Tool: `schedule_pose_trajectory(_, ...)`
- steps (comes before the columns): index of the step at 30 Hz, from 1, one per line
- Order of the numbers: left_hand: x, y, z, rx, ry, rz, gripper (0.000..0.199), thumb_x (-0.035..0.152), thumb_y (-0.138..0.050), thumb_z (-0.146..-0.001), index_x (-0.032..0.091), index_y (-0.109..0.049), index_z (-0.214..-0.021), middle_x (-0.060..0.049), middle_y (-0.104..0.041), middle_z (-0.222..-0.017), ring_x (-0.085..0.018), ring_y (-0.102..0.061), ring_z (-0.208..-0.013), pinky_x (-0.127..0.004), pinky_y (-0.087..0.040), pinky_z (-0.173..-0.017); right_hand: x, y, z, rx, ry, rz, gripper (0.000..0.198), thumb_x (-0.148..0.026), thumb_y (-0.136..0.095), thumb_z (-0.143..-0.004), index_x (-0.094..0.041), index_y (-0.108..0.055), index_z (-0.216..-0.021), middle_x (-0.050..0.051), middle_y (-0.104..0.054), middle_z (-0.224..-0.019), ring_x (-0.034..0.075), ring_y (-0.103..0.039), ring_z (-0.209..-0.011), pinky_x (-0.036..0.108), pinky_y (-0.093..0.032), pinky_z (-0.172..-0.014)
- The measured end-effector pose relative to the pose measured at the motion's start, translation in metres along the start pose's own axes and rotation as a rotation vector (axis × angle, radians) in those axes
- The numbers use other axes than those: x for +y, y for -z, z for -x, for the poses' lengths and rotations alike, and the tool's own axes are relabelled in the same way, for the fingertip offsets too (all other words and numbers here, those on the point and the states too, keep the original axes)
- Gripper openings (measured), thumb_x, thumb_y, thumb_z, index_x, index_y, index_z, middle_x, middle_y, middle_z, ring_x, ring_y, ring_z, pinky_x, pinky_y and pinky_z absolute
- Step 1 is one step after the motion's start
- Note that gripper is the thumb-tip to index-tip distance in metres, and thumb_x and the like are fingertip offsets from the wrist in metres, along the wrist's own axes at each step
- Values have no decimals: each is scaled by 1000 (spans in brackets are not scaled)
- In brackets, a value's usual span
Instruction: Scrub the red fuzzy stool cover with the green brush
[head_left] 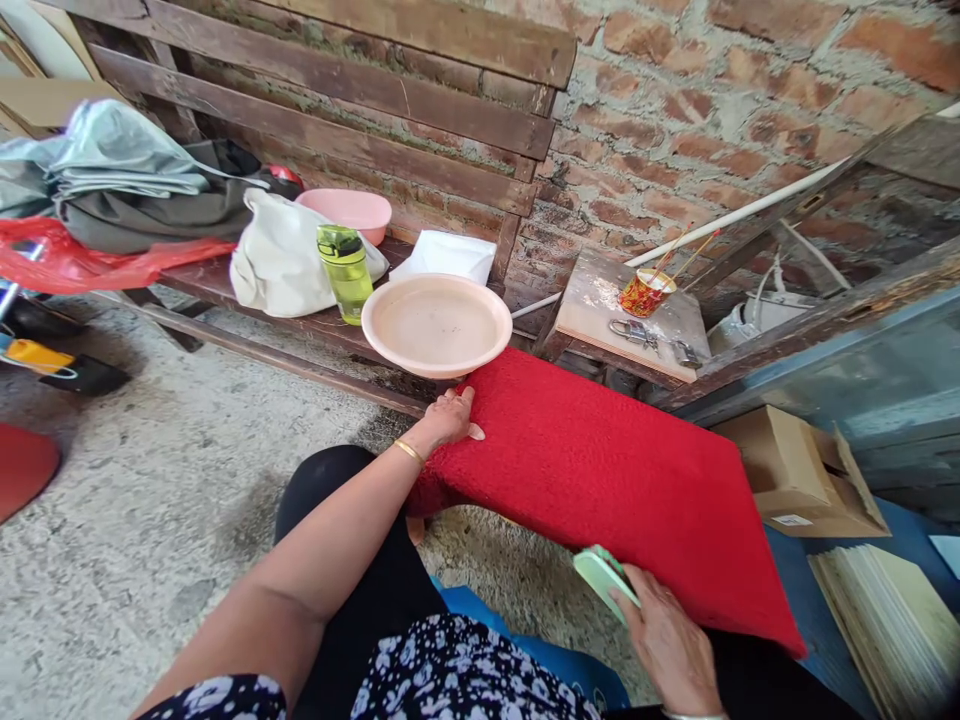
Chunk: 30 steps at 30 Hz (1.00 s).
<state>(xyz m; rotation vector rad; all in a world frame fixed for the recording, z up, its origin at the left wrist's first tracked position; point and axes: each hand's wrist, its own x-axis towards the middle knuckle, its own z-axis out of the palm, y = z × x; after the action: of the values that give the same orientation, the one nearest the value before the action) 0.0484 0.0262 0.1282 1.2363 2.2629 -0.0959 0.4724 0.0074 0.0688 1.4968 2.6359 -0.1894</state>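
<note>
My right hand [667,640] is closed around a light green brush [604,580] at the near edge of a red cloth [615,470]. The cloth is spread over a bench or board and hangs over its near side. At the cloth's far left corner rests my left hand [448,415], fingers stretched out on the fabric with the thumb apart. Just beyond those fingers is a pale pink basin [437,325] with cloudy water in it.
A green bottle [346,275], a white bag [277,255] and a pink bowl [349,210] stand on the wooden bench to the left. A small stool [675,340] holds a red-and-gold cup [643,295] and a padlock [630,330]. An opened cardboard box [787,470] sits right.
</note>
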Motion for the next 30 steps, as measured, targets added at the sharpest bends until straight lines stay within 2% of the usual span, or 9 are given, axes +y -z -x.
schedule_pose_trajectory(3,-1,-1,-2,-3,-2,6,82,52,-76,-74,22,-36,-138,-20,-49,-137,-33,-51,-129,-40,-43,-102,36,0,22,53,-70,-37,50,-58,-35,-92,-25,-67,-111,7,-73,-113,25,-70,-101,33,-58,-80)
schedule_pose_trajectory(5,-1,-2,-3,5,-10,11,83,52,-76,-73,21,-36,-138,-20,-49,-137,-33,-51,-129,-40,-43,-102,40,3,30,47,-67,-63,50,-62,-36,-91,-27,-67,-109,5,-74,-113,24,-70,-100,31,-59,-74)
schedule_pose_trajectory(11,-3,-5,-2,29,-25,19,82,54,-74,-74,22,-35,-139,-19,-50,-136,-33,-51,-128,-41,-42,-103,-44,13,-1,-18,107,-65,46,-49,-29,-98,-27,-66,-110,6,-74,-109,22,-71,-97,31,-57,-77)
schedule_pose_trajectory(13,-3,-5,-2,33,-20,22,82,53,-74,-73,22,-36,-139,-19,-50,-135,-33,-51,-128,-42,-42,-103,-60,13,-13,-11,128,-40,48,-47,-24,-99,-25,-66,-110,7,-74,-110,23,-71,-97,31,-57,-75)
schedule_pose_trajectory(17,-3,-7,-4,36,-14,38,84,54,-77,-71,23,-38,-138,-19,-50,-135,-33,-52,-128,-42,-42,-103,-29,9,-10,38,47,2,54,-54,-24,-97,-24,-66,-111,9,-73,-114,25,-70,-102,32,-57,-77)
schedule_pose_trajectory(20,-2,-7,-4,37,-17,47,85,52,-79,-71,22,-37,-138,-20,-49,-135,-33,-51,-128,-42,-42,-103,4,11,7,-18,-32,0,52,-58,-29,-94,-27,-68,-109,7,-74,-111,24,-72,-96,30,-57,-72)
schedule_pose_trajectory(22,-2,-5,-3,39,-17,51,85,52,-79,-72,21,-37,-139,-21,-49,-135,-34,-51,-128,-42,-42,-103,5,14,13,-54,-42,-24,48,-57,-32,-93,-28,-68,-109,5,-75,-110,23,-72,-95,29,-57,-69)
schedule_pose_trajectory(28,-2,-2,1,33,-11,52,84,51,-78,-73,21,-37,-140,-20,-48,-136,-33,-51,-129,-43,-42,-104,-76,19,-15,-45,181,-86,52,-52,-23,-100,-23,-65,-112,8,-74,-107,23,-71,-96,30,-55,-73)
schedule_pose_trajectory(30,-2,-3,0,37,-13,55,85,51,-78,-72,22,-36,-140,-20,-49,-136,-33,-51,-129,-42,-42,-104,-89,15,-25,-29,216,-74,55,-52,-19,-101,-22,-65,-108,9,-74,-102,24,-71,-93,31,-55,-72)
